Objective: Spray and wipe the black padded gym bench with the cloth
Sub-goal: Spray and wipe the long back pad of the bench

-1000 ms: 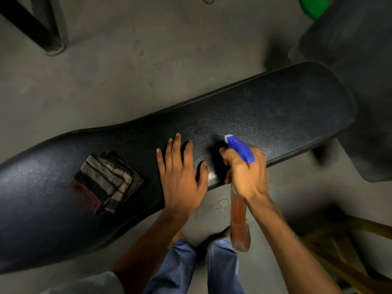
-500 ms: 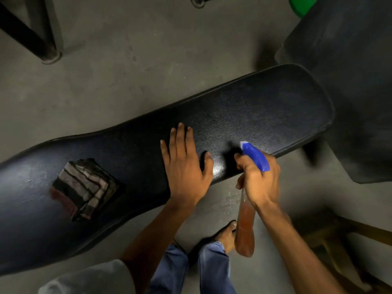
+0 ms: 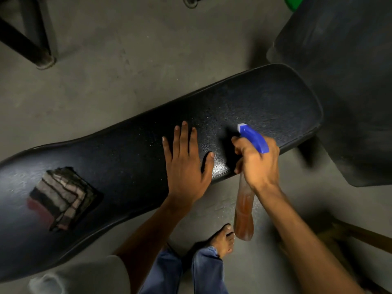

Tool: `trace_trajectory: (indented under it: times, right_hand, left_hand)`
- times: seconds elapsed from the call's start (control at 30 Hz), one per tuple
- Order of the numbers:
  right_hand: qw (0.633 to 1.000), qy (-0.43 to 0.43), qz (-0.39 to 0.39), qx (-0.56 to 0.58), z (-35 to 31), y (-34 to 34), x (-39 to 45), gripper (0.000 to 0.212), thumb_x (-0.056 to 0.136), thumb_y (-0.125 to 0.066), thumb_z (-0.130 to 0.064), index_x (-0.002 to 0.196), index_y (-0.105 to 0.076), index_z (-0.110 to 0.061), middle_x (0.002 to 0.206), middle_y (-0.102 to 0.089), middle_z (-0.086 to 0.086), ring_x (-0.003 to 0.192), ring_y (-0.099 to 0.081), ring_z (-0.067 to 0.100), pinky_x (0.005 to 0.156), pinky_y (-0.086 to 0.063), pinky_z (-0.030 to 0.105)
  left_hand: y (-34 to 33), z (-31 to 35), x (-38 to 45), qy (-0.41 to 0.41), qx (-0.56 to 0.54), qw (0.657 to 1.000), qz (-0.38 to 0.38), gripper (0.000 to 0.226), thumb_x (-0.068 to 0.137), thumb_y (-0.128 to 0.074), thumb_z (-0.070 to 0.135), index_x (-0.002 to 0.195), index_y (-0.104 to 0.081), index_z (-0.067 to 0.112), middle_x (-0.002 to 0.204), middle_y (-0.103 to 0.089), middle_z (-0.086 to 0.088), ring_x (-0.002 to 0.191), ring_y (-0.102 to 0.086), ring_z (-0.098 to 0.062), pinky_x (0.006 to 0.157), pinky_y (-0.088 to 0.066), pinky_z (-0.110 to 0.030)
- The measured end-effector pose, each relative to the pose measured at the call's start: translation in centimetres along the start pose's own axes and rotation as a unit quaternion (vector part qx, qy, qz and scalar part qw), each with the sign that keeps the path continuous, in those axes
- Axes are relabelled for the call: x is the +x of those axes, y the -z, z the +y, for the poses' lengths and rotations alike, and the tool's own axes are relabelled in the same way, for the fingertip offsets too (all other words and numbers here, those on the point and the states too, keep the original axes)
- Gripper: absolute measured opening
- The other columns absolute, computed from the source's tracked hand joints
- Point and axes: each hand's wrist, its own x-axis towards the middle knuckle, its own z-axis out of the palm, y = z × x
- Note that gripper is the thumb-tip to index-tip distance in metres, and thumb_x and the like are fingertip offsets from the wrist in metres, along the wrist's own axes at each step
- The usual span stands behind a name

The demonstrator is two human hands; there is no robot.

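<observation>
The black padded bench (image 3: 265, 107) runs across the view from lower left to upper right. A folded striped cloth (image 3: 61, 197) lies on its left part, apart from both hands. My left hand (image 3: 186, 164) rests flat on the bench's middle, fingers spread, holding nothing. My right hand (image 3: 257, 164) grips a spray bottle (image 3: 244, 211) with brownish liquid and a blue trigger head (image 3: 253, 137), its nozzle pointing over the bench's right part. Fine droplets speckle the padding near my left hand.
A second dark padded surface (image 3: 347, 81) stands at the upper right, close to the bench's end. A black metal frame leg (image 3: 40, 58) is at the upper left. Wooden bars (image 3: 364, 236) lie at the lower right. My bare foot (image 3: 222, 238) is on the concrete floor.
My right hand with the bottle has shifted to the right along the bench's front edge. My left hand has stayed flat on the padding. The cloth has not been touched.
</observation>
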Motion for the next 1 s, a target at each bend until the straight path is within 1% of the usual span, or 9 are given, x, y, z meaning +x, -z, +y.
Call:
trace_trajectory:
  times: [0.1, 0.2, 0.37, 0.43, 0.53, 0.67, 0.77, 0.87, 1.0]
  right_hand:
    - [0.999, -0.024, 0.042, 0.022, 0.3, 1.7, 1.4, 0.042, 0.080, -0.069, -0.037, 0.063, -0.057, 0.000, 0.055, -0.057, 0.020, 0.043, -0.062, 0.039, 0.050, -0.049, 0.044]
    - [0.996, -0.035, 0.067, 0.040, 0.8, 3.3, 2.1, 0.037, 0.079, -0.068, -0.032, 0.063, -0.059, 0.000, 0.057, -0.057, 0.014, 0.035, -0.057, 0.028, 0.047, -0.045, 0.037]
    - [0.997, -0.026, 0.069, 0.022, 2.2, 4.8, 1.8, 0.039, 0.081, -0.070, -0.034, 0.066, -0.057, 0.000, 0.062, -0.057, 0.027, 0.044, -0.060, 0.044, 0.048, -0.048, 0.038]
    - [0.997, -0.028, 0.075, 0.020, 2.6, 5.8, 1.7, 0.039, 0.082, -0.069, -0.032, 0.065, -0.054, 0.000, 0.053, -0.055, 0.019, 0.042, -0.061, 0.042, 0.049, -0.046, 0.036]
    - [0.994, -0.050, 0.090, 0.024, 3.1, 7.3, 1.9, 0.037, 0.081, -0.066, -0.034, 0.066, -0.056, -0.002, 0.049, -0.055, 0.006, 0.041, -0.061, 0.036, 0.055, -0.052, 0.045]
    - [0.990, -0.051, 0.126, 0.038, 2.1, 9.0, 3.1, 0.041, 0.079, -0.066, -0.034, 0.070, -0.060, 0.006, 0.061, -0.056, 0.021, 0.037, -0.059, 0.029, 0.051, -0.050, 0.042]
    - [0.992, -0.035, 0.112, 0.048, 1.3, 9.1, 3.7, 0.038, 0.079, -0.068, -0.031, 0.063, -0.057, 0.003, 0.057, -0.053, 0.012, 0.037, -0.057, 0.031, 0.045, -0.047, 0.043]
    - [0.994, -0.029, 0.080, 0.061, 1.5, 8.9, 3.4, 0.041, 0.081, -0.069, -0.029, 0.070, -0.056, 0.008, 0.060, -0.050, 0.024, 0.035, -0.056, 0.029, 0.046, -0.047, 0.050]
    - [0.991, -0.046, 0.104, 0.072, 2.7, 9.9, 2.1, 0.044, 0.080, -0.068, -0.030, 0.076, -0.056, 0.013, 0.064, -0.050, 0.018, 0.033, -0.054, 0.022, 0.046, -0.046, 0.043]
  left_hand:
    - [0.1, 1.5, 1.3, -0.009, -0.020, 1.000, 0.019, 0.075, 0.105, -0.048, 0.051, 0.164, -0.033, 0.006, 0.175, -0.023, -0.017, 0.164, -0.019, -0.034, 0.133, -0.012, -0.059]
    - [-0.8, 3.2, 2.2, -0.031, -0.014, 0.999, -0.015, 0.073, 0.107, -0.043, 0.050, 0.165, -0.032, 0.008, 0.176, -0.021, -0.016, 0.165, -0.017, -0.033, 0.131, -0.014, -0.063]
    - [-1.5, 4.9, 2.5, -0.018, -0.006, 1.000, -0.018, 0.079, 0.105, -0.039, 0.058, 0.166, -0.026, 0.009, 0.178, -0.014, -0.014, 0.166, -0.010, -0.031, 0.133, -0.007, -0.062]
    - [-1.6, 6.0, 2.8, -0.042, -0.015, 0.999, -0.019, 0.079, 0.105, -0.040, 0.057, 0.166, -0.026, 0.009, 0.178, -0.015, -0.014, 0.166, -0.010, -0.031, 0.133, -0.006, -0.062]
    - [-2.2, 7.3, 3.2, -0.072, -0.001, 0.996, -0.043, 0.075, 0.106, -0.036, 0.054, 0.166, -0.028, 0.009, 0.178, -0.016, -0.015, 0.166, -0.011, -0.031, 0.131, -0.010, -0.065]
    - [-2.6, 7.1, 3.2, -0.072, 0.000, 0.997, -0.043, 0.073, 0.107, -0.036, 0.053, 0.166, -0.028, 0.010, 0.177, -0.018, -0.015, 0.166, -0.013, -0.031, 0.131, -0.010, -0.065]
    - [-2.7, 7.1, 3.2, -0.071, 0.008, 0.997, -0.042, 0.074, 0.107, -0.034, 0.055, 0.166, -0.027, 0.011, 0.177, -0.018, -0.014, 0.166, -0.014, -0.031, 0.132, -0.010, -0.064]
    - [-2.7, 7.3, 3.2, -0.068, 0.006, 0.997, -0.041, 0.075, 0.106, -0.035, 0.054, 0.166, -0.027, 0.011, 0.177, -0.019, -0.014, 0.165, -0.015, -0.031, 0.132, -0.011, -0.064]
    - [-2.7, 7.1, 3.1, -0.074, -0.007, 0.997, -0.031, 0.074, 0.106, -0.037, 0.054, 0.166, -0.028, 0.011, 0.177, -0.020, -0.014, 0.165, -0.015, -0.031, 0.132, -0.010, -0.064]
